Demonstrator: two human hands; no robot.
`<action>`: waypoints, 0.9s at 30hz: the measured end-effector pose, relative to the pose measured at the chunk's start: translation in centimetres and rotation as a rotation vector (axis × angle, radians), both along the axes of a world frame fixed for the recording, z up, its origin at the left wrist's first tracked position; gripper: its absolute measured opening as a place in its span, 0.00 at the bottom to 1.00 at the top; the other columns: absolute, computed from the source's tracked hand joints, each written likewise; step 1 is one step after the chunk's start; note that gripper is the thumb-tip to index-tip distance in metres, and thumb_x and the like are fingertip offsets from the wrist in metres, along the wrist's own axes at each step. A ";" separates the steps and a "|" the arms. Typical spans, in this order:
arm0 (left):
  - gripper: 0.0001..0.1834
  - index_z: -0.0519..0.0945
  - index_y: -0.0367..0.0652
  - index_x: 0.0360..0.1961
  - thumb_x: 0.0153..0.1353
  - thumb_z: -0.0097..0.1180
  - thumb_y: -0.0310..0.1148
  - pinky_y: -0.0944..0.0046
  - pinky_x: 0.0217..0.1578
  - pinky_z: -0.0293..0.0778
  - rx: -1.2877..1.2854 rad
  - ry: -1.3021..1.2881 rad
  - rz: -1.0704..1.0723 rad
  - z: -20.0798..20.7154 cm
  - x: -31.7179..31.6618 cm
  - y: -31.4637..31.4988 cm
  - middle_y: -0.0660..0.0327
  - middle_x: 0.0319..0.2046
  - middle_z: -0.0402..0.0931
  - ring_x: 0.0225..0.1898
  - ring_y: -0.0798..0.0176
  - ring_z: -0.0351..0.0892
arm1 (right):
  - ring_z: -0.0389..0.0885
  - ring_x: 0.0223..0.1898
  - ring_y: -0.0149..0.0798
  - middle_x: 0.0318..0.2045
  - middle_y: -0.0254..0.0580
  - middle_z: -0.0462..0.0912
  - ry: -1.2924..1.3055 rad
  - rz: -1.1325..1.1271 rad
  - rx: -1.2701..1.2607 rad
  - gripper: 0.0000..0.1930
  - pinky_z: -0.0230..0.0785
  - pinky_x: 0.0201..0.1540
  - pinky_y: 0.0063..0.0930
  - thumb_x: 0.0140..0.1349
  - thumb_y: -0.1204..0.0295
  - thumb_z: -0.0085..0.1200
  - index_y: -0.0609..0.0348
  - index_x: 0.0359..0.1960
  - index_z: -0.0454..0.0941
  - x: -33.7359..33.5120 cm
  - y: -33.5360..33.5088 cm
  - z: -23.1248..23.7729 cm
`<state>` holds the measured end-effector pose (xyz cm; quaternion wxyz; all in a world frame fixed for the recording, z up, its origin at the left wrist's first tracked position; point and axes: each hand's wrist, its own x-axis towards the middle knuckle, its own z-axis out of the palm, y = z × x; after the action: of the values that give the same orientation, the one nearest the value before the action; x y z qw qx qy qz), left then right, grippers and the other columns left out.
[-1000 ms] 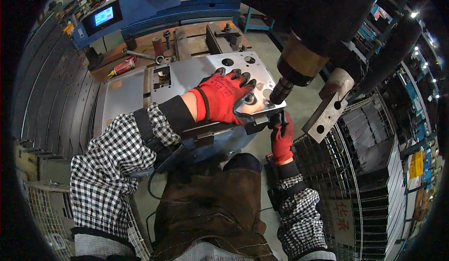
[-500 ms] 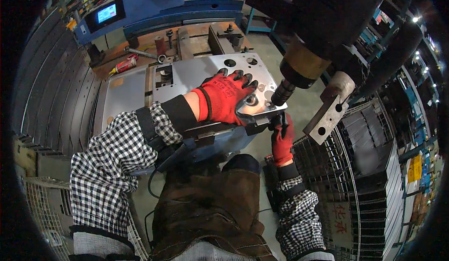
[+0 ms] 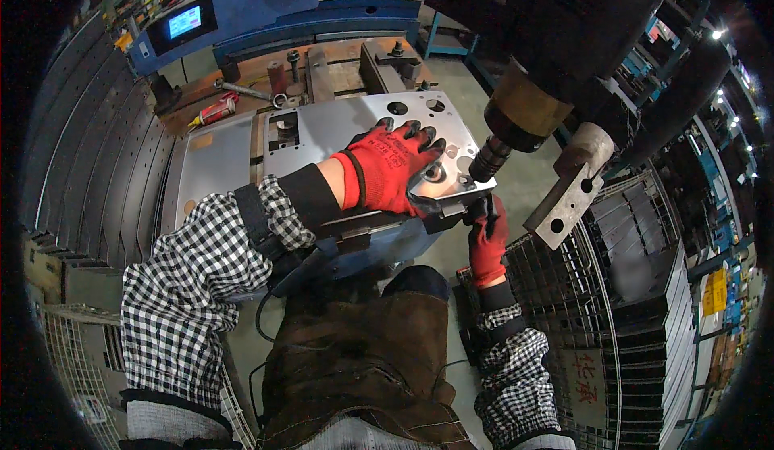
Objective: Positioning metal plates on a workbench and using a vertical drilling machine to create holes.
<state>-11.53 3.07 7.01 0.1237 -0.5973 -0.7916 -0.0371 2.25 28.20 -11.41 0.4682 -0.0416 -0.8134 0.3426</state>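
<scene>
A flat sheet-metal panel (image 3: 321, 127) with round and square holes lies on the machine bed. On its right part rests my left hand (image 3: 389, 164) in a red and black glove, palm down, fingers spread over the surface and thumb by the near edge. Under the panel's near right corner is my gloved right hand (image 3: 487, 240), with its fingers curled; what they grip, if anything, is hidden. Just above that corner a dark drill-like spindle (image 3: 490, 158) points down at the panel. A perforated metal bar (image 3: 564, 208) hangs to the right of the spindle.
Behind the panel lie a wrench (image 3: 242, 89), a red and yellow bottle (image 3: 214, 111) and clamp bolts (image 3: 293, 67). A control box with a lit screen (image 3: 185, 22) stands at the back left. Stacked metal panels (image 3: 97, 143) fill the left; a wire cage (image 3: 564, 305) stands right.
</scene>
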 end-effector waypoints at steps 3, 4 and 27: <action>0.57 0.66 0.44 0.68 0.43 0.60 0.73 0.34 0.65 0.57 -0.003 -0.001 -0.002 0.0 0.0 -0.1 0.43 0.67 0.61 0.69 0.39 0.59 | 0.80 0.35 0.37 0.37 0.45 0.81 0.008 -0.002 0.019 0.28 0.73 0.39 0.32 0.74 0.50 0.42 0.63 0.61 0.68 0.0 -0.2 0.2; 0.57 0.66 0.44 0.68 0.43 0.60 0.73 0.34 0.65 0.57 -0.002 -0.001 -0.003 0.0 0.0 -0.1 0.43 0.67 0.61 0.69 0.39 0.60 | 0.80 0.35 0.37 0.37 0.45 0.81 0.008 -0.006 0.025 0.28 0.73 0.39 0.32 0.74 0.50 0.42 0.62 0.61 0.68 0.0 -0.3 0.2; 0.57 0.66 0.43 0.68 0.44 0.59 0.73 0.35 0.66 0.56 0.029 0.012 -0.013 -0.4 -0.3 -0.1 0.44 0.68 0.61 0.69 0.39 0.59 | 0.78 0.38 0.37 0.41 0.46 0.79 -0.037 0.061 -0.056 0.23 0.72 0.42 0.32 0.74 0.58 0.44 0.62 0.62 0.67 0.0 0.1 -0.1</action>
<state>-11.79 2.99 6.65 0.1371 -0.6008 -0.7863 -0.0457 2.22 28.29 -11.50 0.4411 -0.0364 -0.8128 0.3787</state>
